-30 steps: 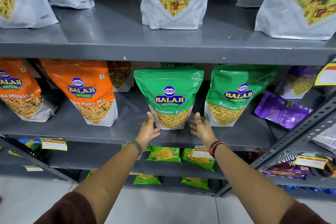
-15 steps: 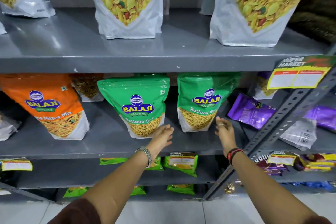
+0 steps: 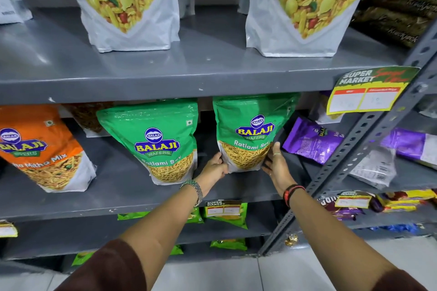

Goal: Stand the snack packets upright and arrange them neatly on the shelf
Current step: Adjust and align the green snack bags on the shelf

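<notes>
Head cam view: both hands are clamped on the same green Ratlami Sev packet (image 3: pixel 250 134), just right of centre in the frame. The left hand (image 3: pixel 214 169) pinches its lower left corner, and the right hand (image 3: pixel 275 165) lies flat against its lower right edge, so the packet sits squeezed between the two palms. It's upright on the middle shelf (image 3: pixel 132 198), base down, top tucked under the shelf above.

Progress-wise, I'd say about halfway on this row. The second green packet (image 3: pixel 153 142) just to the left is standing, though it tilts a bit, and the orange Mitha Mix packet (image 3: pixel 45 151) at the far left of the frame is up too but also leaning. The one in hand looks like it just needs squaring up.

What's left, by the look of it: the purple packet (image 3: pixel 312 140) right of the hands is lying flat, and another purple packet (image 3: pixel 409 144) past the slotted upright post (image 3: pixel 369 134) at the right edge is down too. Those still need standing.
</notes>
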Tool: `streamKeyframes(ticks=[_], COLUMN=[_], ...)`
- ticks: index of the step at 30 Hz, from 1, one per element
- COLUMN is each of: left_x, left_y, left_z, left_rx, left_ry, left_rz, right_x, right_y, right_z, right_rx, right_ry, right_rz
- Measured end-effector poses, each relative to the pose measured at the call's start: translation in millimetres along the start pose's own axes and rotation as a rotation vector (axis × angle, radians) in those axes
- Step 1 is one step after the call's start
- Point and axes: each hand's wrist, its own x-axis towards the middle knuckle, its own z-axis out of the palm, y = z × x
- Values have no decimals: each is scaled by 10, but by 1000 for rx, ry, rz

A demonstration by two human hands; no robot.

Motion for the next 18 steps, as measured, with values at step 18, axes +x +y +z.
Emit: streamKeyframes(ticks=[18], left_x=[19], left_y=[77], left_z=[500], left_rx=[52], left_ry=[-135], left_rz=[41], right_x=[-46], right_y=[-128], right_z=[-419], right_rx=[89], right_ry=[186], right_rz=[-2])
